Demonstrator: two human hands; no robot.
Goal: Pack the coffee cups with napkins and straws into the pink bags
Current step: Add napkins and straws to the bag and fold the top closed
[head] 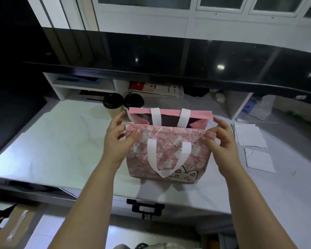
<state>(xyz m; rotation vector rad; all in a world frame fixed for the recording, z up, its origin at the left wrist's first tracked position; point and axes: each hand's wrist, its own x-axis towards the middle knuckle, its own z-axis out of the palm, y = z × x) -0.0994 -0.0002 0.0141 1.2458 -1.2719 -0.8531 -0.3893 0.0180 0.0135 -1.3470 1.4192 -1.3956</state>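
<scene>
— So, where's the pink printed fabric bag (167, 155)?
— Upright on the white counter (61, 150), open, inside too dark. Left hand (118, 133) and right hand (221, 139) pinch its rim; black-lidded paper cups (113, 104) at eleven o'clock.

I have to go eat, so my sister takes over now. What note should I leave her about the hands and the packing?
The left hand pinches the bag at its left top corner. The right hand pinches the right corner. The bag stands open on the counter.
Two lidded cups stand behind the bag, to its left. The napkins lie on the counter to its right. No straws seen.
Done: bag opened.
Left: put cups, napkins and straws in.
</scene>
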